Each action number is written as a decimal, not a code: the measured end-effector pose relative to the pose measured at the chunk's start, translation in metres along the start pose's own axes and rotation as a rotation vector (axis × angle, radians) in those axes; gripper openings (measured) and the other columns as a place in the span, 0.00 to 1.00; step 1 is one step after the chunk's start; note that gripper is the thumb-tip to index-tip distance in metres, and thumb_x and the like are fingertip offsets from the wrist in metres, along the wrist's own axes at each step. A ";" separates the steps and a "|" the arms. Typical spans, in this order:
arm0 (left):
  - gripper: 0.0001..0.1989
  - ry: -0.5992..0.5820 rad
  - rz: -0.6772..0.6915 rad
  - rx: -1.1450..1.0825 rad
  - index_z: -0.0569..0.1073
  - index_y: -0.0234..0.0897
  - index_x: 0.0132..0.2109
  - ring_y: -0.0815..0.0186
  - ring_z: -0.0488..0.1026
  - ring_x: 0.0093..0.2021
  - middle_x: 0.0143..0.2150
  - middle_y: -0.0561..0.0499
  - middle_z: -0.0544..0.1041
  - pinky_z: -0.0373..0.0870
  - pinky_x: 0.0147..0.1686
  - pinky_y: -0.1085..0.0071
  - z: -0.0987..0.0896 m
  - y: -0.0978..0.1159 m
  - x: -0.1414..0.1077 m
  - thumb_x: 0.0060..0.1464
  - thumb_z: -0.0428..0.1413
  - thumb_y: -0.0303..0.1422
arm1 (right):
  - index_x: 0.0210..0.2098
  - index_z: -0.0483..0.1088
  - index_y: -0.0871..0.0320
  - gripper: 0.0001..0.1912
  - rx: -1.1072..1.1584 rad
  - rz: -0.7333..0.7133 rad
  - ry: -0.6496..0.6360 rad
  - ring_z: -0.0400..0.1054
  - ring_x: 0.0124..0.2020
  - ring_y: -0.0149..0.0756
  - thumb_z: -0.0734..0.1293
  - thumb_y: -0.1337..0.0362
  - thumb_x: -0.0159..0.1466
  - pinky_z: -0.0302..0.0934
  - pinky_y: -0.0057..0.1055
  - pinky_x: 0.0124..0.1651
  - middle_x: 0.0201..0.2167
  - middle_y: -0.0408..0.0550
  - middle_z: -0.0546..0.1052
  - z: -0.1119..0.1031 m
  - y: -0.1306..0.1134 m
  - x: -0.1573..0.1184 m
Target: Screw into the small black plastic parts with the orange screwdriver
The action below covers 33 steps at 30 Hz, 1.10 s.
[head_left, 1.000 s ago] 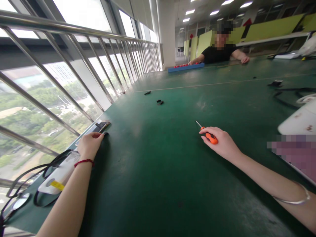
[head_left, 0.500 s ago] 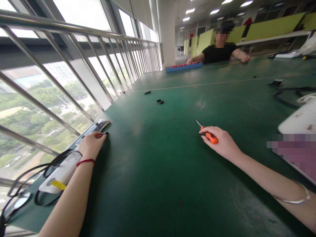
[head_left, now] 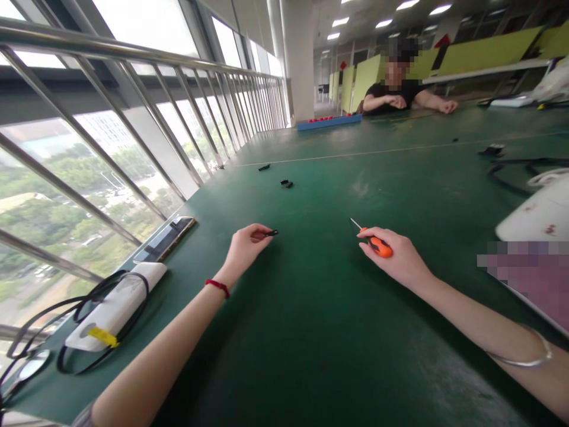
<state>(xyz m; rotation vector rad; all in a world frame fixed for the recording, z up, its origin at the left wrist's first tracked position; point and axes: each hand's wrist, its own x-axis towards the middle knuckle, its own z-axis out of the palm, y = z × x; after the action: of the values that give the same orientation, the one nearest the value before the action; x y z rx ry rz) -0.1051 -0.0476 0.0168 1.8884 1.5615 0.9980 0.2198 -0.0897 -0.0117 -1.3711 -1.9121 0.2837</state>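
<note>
Green desk [head_left: 311, 332] fills most of the view, steel railing [head_left: 133, 53] and windows along its left edge. Far end: another person [head_left: 395, 89] in a black top, both forearms on the desk, long blue tray [head_left: 329, 122] with red bits just beside them. White slab [head_left: 540, 210] at the right edge, black cable [head_left: 511, 172] past it. Near left corner: white power bank [head_left: 118, 305] wrapped in black cord, phone [head_left: 166, 238] lying flat just beyond it by the railing.

Left hand [head_left: 244, 249] sits mid-desk, well apart from the phone, red string on the wrist. Its grip is a near-closed pinch, thumb and forefinger tips together on a small black part [head_left: 270, 233]; the part pokes out to the right past the fingertips, low over the desk, cannot tell if it touches the surface.

Right hand [head_left: 398, 258] rests on the desk opposite, bangle up the forearm. Grip curled tight round an orange screwdriver [head_left: 377, 245]: handle lies inside the fingers, thin metal shaft sticks out up-left beyond the forefinger, tip angled toward the left hand but clearly apart from the black part.

Loose black clips [head_left: 287, 183] lie farther out on the desk, between the hands and the tray, nothing touching them.
</note>
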 end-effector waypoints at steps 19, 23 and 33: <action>0.08 -0.158 0.387 0.060 0.76 0.37 0.40 0.69 0.71 0.34 0.36 0.51 0.75 0.69 0.35 0.73 0.110 0.050 0.026 0.54 0.54 0.29 | 0.32 0.66 0.55 0.02 0.177 -0.091 0.260 0.69 0.22 0.29 0.64 0.67 0.59 0.62 0.24 0.25 0.24 0.41 0.75 -0.010 -0.024 -0.005; 0.07 -0.144 0.372 0.083 0.76 0.37 0.39 0.69 0.71 0.35 0.36 0.51 0.74 0.69 0.35 0.73 0.109 0.054 0.024 0.53 0.54 0.28 | 0.28 0.66 0.55 0.04 0.133 -0.132 0.307 0.63 0.15 0.25 0.63 0.68 0.59 0.57 0.23 0.19 0.18 0.38 0.70 -0.016 -0.032 -0.008; 0.08 -0.149 0.396 0.096 0.76 0.37 0.39 0.68 0.71 0.35 0.37 0.51 0.74 0.69 0.36 0.72 0.109 0.052 0.024 0.54 0.53 0.29 | 0.29 0.66 0.55 0.02 0.162 -0.161 0.266 0.66 0.18 0.27 0.63 0.67 0.59 0.60 0.24 0.22 0.22 0.40 0.73 -0.015 -0.035 -0.009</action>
<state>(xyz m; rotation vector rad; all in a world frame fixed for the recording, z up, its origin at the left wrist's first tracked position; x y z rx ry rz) 0.0146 -0.0273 -0.0048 2.3401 1.1937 0.9253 0.2061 -0.1148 0.0143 -1.0841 -1.7253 0.1639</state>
